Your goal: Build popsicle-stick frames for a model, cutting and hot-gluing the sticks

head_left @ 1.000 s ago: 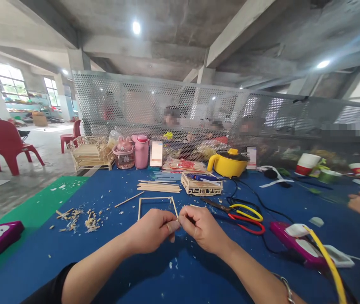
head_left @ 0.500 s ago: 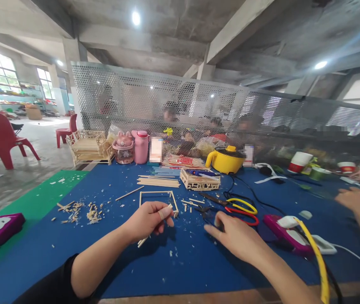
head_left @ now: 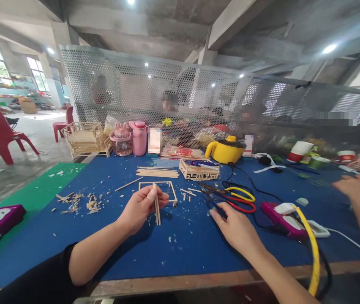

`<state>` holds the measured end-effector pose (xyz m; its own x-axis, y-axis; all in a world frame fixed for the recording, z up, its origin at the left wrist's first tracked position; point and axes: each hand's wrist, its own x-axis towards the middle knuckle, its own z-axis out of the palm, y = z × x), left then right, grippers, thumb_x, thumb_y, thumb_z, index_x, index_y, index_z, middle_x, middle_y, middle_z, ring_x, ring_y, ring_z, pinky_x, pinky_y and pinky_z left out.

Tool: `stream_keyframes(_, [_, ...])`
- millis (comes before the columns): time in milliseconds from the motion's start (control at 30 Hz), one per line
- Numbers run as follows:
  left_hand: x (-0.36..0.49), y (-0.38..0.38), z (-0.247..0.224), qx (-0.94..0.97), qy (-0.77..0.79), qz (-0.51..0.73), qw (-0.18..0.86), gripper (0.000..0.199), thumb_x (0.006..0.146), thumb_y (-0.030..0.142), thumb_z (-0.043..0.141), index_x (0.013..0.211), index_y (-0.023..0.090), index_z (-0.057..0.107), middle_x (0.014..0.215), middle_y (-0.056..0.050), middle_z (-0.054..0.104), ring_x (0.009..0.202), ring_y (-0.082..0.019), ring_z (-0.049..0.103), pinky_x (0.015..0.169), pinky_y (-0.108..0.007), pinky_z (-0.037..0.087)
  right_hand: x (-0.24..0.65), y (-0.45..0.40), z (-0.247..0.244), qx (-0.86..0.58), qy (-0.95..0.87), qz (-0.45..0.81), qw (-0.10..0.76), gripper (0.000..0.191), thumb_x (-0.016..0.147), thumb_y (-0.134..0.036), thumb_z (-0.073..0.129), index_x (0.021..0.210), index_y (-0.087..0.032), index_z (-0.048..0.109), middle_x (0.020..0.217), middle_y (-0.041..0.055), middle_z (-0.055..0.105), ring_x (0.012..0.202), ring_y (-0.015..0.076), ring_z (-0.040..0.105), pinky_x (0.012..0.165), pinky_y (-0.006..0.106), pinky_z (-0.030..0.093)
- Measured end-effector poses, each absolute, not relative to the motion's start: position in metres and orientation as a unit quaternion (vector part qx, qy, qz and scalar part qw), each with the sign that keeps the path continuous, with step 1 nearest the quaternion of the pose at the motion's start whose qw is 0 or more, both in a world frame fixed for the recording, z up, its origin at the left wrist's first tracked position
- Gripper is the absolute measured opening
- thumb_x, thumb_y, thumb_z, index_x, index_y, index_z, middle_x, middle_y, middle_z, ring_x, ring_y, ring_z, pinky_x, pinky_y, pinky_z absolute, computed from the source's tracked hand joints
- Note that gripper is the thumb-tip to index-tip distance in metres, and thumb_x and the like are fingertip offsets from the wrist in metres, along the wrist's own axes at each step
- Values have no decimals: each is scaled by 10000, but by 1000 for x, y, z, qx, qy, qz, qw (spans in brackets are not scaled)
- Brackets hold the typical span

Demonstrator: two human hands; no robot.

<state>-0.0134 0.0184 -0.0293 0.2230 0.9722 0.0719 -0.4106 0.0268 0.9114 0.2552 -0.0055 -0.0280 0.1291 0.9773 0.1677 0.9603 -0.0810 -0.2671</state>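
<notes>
My left hand [head_left: 142,207] is closed around a few short thin wooden sticks [head_left: 157,207], held upright between thumb and fingers above the table. Just behind it lies a rectangular frame of wooden sticks [head_left: 174,192], partly covered by the hand. On the right, my right hand [head_left: 237,228] is low over the table, its fingers curled at the handles of small dark pliers [head_left: 211,199]. Those handles are mostly hidden by the fingers. Beyond that hand lie scissors with red and yellow handles [head_left: 243,195]. Small cut stick pieces [head_left: 186,194] are between the frame and the tools.
Wood scraps [head_left: 94,204] are piled at left. Long sticks [head_left: 157,172] and a small wooden box [head_left: 199,171] lie behind. A yellow pot [head_left: 227,150] stands farther back. At right are a purple power strip [head_left: 286,219], a yellow cable [head_left: 309,240] and another person's hand [head_left: 351,188].
My left hand has turned the sticks upright and shifted slightly left. My right hand's fingers have curled in at the pliers, which have moved a little. The view has tilted down slightly.
</notes>
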Motion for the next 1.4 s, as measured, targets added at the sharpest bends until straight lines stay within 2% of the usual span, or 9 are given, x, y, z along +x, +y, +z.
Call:
stream_keyframes(267, [-22, 6, -32, 635, 323, 484, 508, 283, 860, 444, 514, 877, 171, 584, 893, -67, 692, 845, -185, 651, 806, -338, 506, 251, -10, -36, -687, -717, -42, 109, 258, 883, -313, 388, 1015, -223, 591, 1030, 83, 669, 916, 257, 636, 653, 311, 426])
stream_keyframes(400, [-15, -3, -22, 748, 341, 412, 393, 287, 910, 355, 422, 874, 166, 635, 856, -61, 686, 825, -173, 623, 763, -281, 481, 246, -10, -28, -699, -710, -1, 86, 224, 880, -338, 393, 956, -238, 578, 902, 66, 694, 834, 257, 652, 589, 299, 407])
stream_keyframes(533, [-15, -5, -17, 755, 344, 416, 372, 277, 915, 327, 410, 863, 170, 633, 847, -42, 681, 774, -146, 607, 708, -238, 464, 248, -14, -14, -702, -678, 57, 211, 253, 862, -446, 404, 881, -243, 555, 825, 49, 692, 798, 243, 644, 645, 302, 441])
stream_keyframes(733, [-17, 0, -23, 722, 335, 453, 401, 260, 914, 341, 424, 858, 167, 608, 826, -48, 673, 784, -148, 619, 728, -250, 472, 245, -28, -7, -689, -590, 191, 375, 360, 811, -541, 440, 875, -213, 575, 834, 62, 683, 747, 229, 619, 694, 317, 477])
stream_keyframes(933, [-4, 9, -12, 582, 321, 432, 609, 347, 781, 500, 601, 881, 167, 595, 1028, -81, 636, 807, -178, 670, 703, -299, 524, 235, -35, 0, -612, -555, 314, 468, 417, 749, -505, 586, 1072, -242, 604, 1282, 64, 559, 1207, 289, 473, 958, 361, 403])
stream_keyframes(1033, [10, 11, -6, 556, 294, 340, 699, 431, 665, 540, 700, 817, 152, 588, 864, -70, 651, 755, -183, 674, 637, -285, 527, 219, -33, 4, -517, -512, 447, 520, 376, 766, -470, 591, 1075, -256, 605, 1236, 62, 592, 1198, 274, 491, 972, 383, 408])
stream_keyframes(1167, [21, 10, -15, 535, 282, 283, 745, 506, 586, 568, 740, 801, 137, 585, 721, -51, 639, 715, -180, 664, 603, -270, 517, 192, -27, -4, -405, -436, 578, 559, 248, 739, -446, 640, 857, -229, 618, 1123, 66, 643, 1146, 275, 529, 949, 415, 431])
stream_keyframes(1267, [20, 10, -24, 531, 283, 309, 737, 480, 609, 546, 737, 818, 134, 607, 791, -56, 637, 804, -189, 655, 643, -274, 523, 180, -26, -17, -378, -442, 597, 552, 189, 693, -291, 695, 841, -228, 596, 1075, 41, 659, 1175, 262, 507, 1001, 432, 380])
stream_keyframes(1400, [17, 10, -26, 541, 289, 313, 725, 425, 670, 530, 702, 807, 138, 611, 788, -49, 634, 844, -191, 641, 674, -283, 526, 180, -27, -27, -357, -444, 612, 549, 494, 541, -69, 574, 997, -259, 580, 1198, 18, 622, 1256, 260, 440, 1080, 467, 275])
